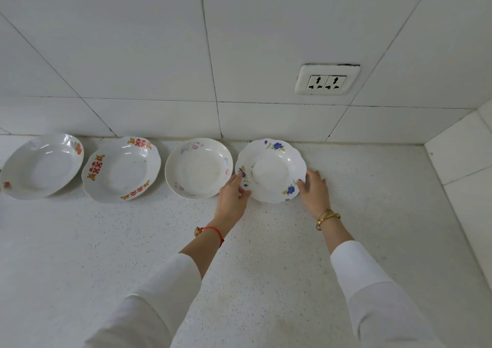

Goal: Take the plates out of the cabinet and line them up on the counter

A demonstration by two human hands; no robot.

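Observation:
Several white plates stand in a row along the back of the speckled counter (133, 241). The rightmost one, a scalloped plate with blue flowers (270, 170), sits between my hands. My left hand (233, 197) pinches its near-left rim. My right hand (314, 187) touches its right rim, fingers curled around the edge. To its left lie a pale plate with pink flowers (198, 167), a plate with red characters (122, 170) and a plate with orange flowers (42, 165) at the far left. The cabinet is out of view.
A white tiled wall rises right behind the plates, with a double power socket (327, 80) above and to the right. A tiled side wall (466, 174) closes the counter on the right. Bare counter stretches right of the blue plate and toward me.

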